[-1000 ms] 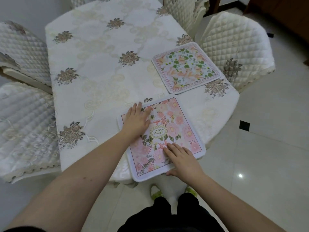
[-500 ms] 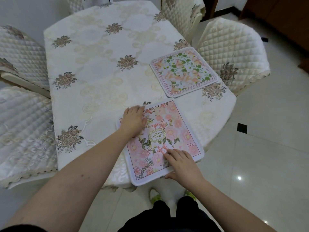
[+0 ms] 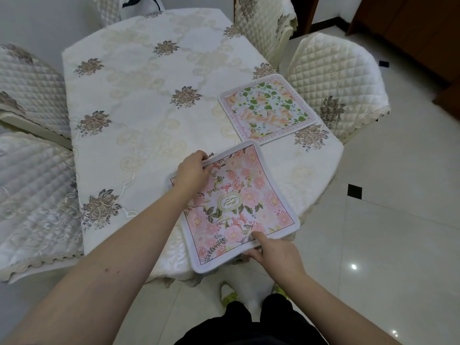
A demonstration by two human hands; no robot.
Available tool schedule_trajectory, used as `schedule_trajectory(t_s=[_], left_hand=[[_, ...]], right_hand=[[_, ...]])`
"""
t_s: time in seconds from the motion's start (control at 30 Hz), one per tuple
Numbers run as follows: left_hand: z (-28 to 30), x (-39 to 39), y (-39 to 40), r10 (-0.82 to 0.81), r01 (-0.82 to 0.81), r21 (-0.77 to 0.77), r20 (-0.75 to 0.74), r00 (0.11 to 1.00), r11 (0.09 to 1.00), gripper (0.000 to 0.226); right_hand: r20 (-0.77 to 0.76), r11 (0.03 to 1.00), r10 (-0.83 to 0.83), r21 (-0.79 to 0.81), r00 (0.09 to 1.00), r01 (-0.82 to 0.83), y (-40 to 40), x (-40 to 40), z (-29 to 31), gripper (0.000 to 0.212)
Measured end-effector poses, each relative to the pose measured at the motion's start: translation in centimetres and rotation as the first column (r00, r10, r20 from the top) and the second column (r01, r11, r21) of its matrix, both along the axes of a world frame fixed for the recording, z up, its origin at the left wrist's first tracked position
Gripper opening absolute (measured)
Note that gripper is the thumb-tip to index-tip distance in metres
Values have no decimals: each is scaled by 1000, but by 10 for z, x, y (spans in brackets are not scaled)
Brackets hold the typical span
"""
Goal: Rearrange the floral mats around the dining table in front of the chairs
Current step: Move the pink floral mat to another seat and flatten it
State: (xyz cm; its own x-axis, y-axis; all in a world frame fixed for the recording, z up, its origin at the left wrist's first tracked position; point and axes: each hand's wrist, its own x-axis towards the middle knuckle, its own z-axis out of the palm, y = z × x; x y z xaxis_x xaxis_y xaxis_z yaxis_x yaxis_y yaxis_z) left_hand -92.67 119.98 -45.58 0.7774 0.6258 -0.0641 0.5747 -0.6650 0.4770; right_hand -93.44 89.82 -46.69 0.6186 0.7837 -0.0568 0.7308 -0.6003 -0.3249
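Observation:
A pink floral mat (image 3: 239, 195) with a white border is at the near end of the dining table (image 3: 139, 120), lifted off the cloth and overhanging the edge. My left hand (image 3: 193, 170) grips its far left edge. My right hand (image 3: 271, 252) pinches its near edge, thumb on top. A second floral mat (image 3: 266, 108), green leaves on white and pink, lies flat at the table's right side in front of a quilted chair (image 3: 333, 78).
Quilted cream chairs stand around the table: two on the left (image 3: 32, 90) (image 3: 34, 200), one at the far right (image 3: 263, 23). A white bag (image 3: 140, 6) sits at the far end. Glossy tiled floor (image 3: 385, 220) spreads to the right; dark wooden furniture (image 3: 423, 33) stands at the upper right.
Both hands went from resting flat on the pink mat to gripping its edges. The mat has risen off the tablecloth and shifted slightly toward me.

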Motion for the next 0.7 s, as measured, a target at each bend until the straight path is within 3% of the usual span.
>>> schedule_trajectory(t_s=[0.07,0.17,0.4,0.53,0.6,0.7], left_hand=[[6,-1,0,34,-35,-41,-28,999,999,15],[16,-2,1,69,-68,-88,4,998,994,11],[45,-13,4,50,-47,-171,12,999,984,19],[59,-26,4,103,-91,-310,25,994,946,22],[66,-32,1,150,-123,-477,20,988,870,27],[76,-39,-6,216,-131,-779,6,976,614,23]], right_hand=[[-204,993,-82,-98,976,63,-2,-1,-5,47],[-452,967,-245,-55,858,248,-6,-5,-5,44],[-683,804,-318,172,657,569,-12,5,19,30],[-771,655,-283,279,571,702,-13,22,37,40],[-791,593,-296,287,535,752,-16,34,44,42],[-829,519,-278,295,485,802,-24,50,52,44]])
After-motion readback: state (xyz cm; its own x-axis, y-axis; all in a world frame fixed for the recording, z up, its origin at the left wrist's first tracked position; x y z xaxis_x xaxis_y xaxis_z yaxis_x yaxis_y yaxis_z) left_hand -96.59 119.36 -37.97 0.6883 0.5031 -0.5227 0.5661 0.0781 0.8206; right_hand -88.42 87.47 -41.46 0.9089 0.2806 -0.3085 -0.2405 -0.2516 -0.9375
